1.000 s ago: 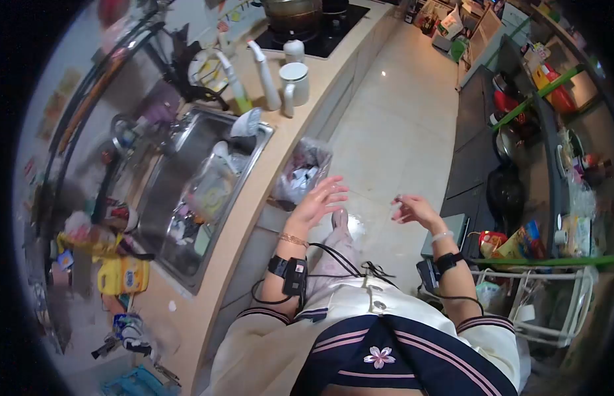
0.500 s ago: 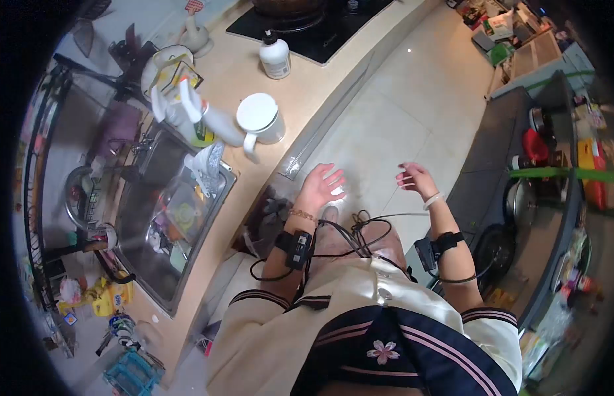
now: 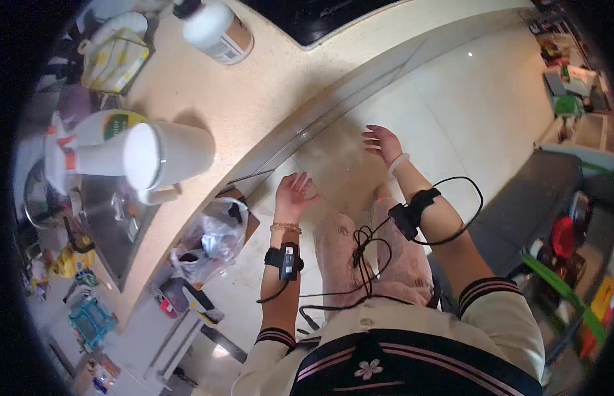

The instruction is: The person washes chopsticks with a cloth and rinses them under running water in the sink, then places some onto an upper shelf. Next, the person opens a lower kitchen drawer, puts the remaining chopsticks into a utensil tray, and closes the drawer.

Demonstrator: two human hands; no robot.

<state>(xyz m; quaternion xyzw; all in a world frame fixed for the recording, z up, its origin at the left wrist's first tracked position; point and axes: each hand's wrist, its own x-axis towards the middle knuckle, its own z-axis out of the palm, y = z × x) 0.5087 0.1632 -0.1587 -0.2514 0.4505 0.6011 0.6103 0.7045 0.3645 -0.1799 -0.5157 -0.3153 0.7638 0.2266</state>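
Note:
My left hand (image 3: pixel 295 197) is in the air just off the counter front, fingers apart and curled slightly, holding nothing. Farther forward and to the right, my right hand (image 3: pixel 382 143) hangs over the floor, also open, with no object in it. On the counter (image 3: pixel 267 86), to the left of my left hand, stands a white lidded mug (image 3: pixel 181 155) with its handle towards me. Beside the mug is a white spray bottle (image 3: pixel 99 160) with an orange-marked nozzle. A white pump bottle (image 3: pixel 218 36) stands farther back. Neither hand touches any of these.
Below the counter edge sits a clear plastic bag (image 3: pixel 218 234). The sink (image 3: pixel 105 228) lies at the left, with a teal rack (image 3: pixel 92 317) nearer me. A yellow checked cloth (image 3: pixel 119 63) is at the back left. Shelves with a green strip (image 3: pixel 558 280) stand at the right. Black cables hang at my lap.
The view has shifted and come nearer to the counter; the mug and bottles look larger. My right hand has gone forward and left in the view. The plastic bag now shows more fully.

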